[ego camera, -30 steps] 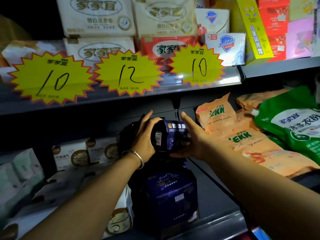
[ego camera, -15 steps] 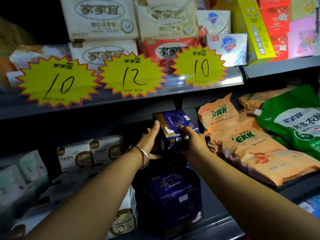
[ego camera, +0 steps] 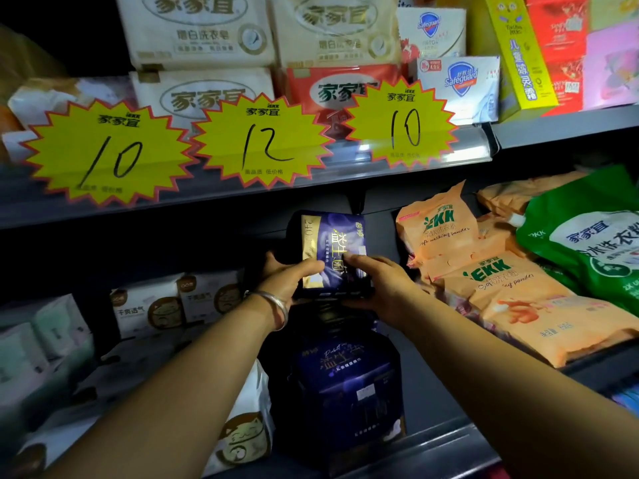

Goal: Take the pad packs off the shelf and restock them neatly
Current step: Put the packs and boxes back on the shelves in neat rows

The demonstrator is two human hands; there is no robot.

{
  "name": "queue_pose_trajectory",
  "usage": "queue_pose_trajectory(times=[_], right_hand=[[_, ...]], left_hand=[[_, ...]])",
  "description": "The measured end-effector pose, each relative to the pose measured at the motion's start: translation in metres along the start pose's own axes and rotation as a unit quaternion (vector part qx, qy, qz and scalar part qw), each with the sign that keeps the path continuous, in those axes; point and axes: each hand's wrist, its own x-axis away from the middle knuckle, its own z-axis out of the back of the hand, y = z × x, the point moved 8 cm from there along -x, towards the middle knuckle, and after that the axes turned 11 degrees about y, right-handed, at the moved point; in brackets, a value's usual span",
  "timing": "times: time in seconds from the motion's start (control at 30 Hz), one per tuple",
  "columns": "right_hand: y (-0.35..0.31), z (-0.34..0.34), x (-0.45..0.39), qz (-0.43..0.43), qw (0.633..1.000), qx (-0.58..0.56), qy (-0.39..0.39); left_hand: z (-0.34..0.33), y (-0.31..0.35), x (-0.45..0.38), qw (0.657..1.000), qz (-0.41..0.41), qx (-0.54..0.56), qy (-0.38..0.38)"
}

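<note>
Both hands hold one dark blue pad pack (ego camera: 333,252) upright at the back of the lower shelf (ego camera: 446,402): the left hand (ego camera: 288,276) grips its lower left edge, the right hand (ego camera: 375,280) its lower right, fingertips on the front face. It stands above a second blue pack (ego camera: 345,385) nearer the shelf edge. Risk: released off-balance, the soft pack may topple forward onto that pack or lean against the orange detergent bags (ego camera: 491,267) just beside it. The dim shop aisle carries yellow price tags (ego camera: 261,140) on the upper shelf rail.

shelf (ego camera: 460,447) | dark blue pad packs (ego camera: 345,392), orange powder bags (ego camera: 518,295) (lying flat)
</note>
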Motion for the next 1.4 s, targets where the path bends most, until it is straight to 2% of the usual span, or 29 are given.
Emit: queue_pose_trajectory(times=[0.2, 0.27, 0.33, 0.43, 0.53, 0.63, 0.73, 0.87, 1.13, 1.3, 1.4], right_hand=[[0.008, -0.007, 0.005, -0.037, 0.999, -0.022, -0.010], [0.009, -0.013, 0.002, -0.027, 0.998, -0.046, -0.028], [0.005, -0.012, -0.003, 0.002, 0.998, -0.060, -0.014], [-0.016, -0.001, -0.012, 0.117, 0.991, 0.056, 0.037], [-0.041, -0.010, -0.014, 0.234, 0.949, 0.208, 0.027], [-0.045, -0.026, -0.018, 0.277, 0.910, 0.309, -0.011], [-0.034, -0.030, -0.023, 0.263, 0.894, 0.363, -0.019], [-0.018, -0.018, -0.031, 0.218, 0.916, 0.336, 0.028], [-0.003, -0.023, -0.042, 0.188, 0.921, 0.339, -0.034], [-0.008, -0.029, -0.042, 0.210, 0.870, 0.445, -0.018], [-0.005, -0.022, -0.042, 0.186, 0.872, 0.452, 0.001]], left_hand=[[-0.006, -0.011, 0.006, 0.993, 0.031, 0.111, -0.011], [-0.006, -0.014, 0.005, 0.993, 0.045, 0.105, -0.032], [-0.005, -0.010, 0.006, 0.996, 0.034, 0.059, -0.065], [0.017, -0.007, -0.011, 0.999, 0.017, -0.010, -0.034], [0.039, -0.002, -0.028, 0.986, -0.031, -0.158, 0.031], [0.043, -0.012, -0.034, 0.963, -0.030, -0.264, 0.033], [0.039, -0.029, -0.030, 0.951, 0.001, -0.308, 0.008], [0.032, -0.039, -0.029, 0.941, 0.006, -0.339, -0.008], [0.034, -0.044, -0.036, 0.903, -0.004, -0.428, 0.028], [0.030, -0.048, -0.040, 0.895, -0.014, -0.443, 0.038], [0.029, -0.048, -0.042, 0.896, -0.014, -0.442, 0.046]])
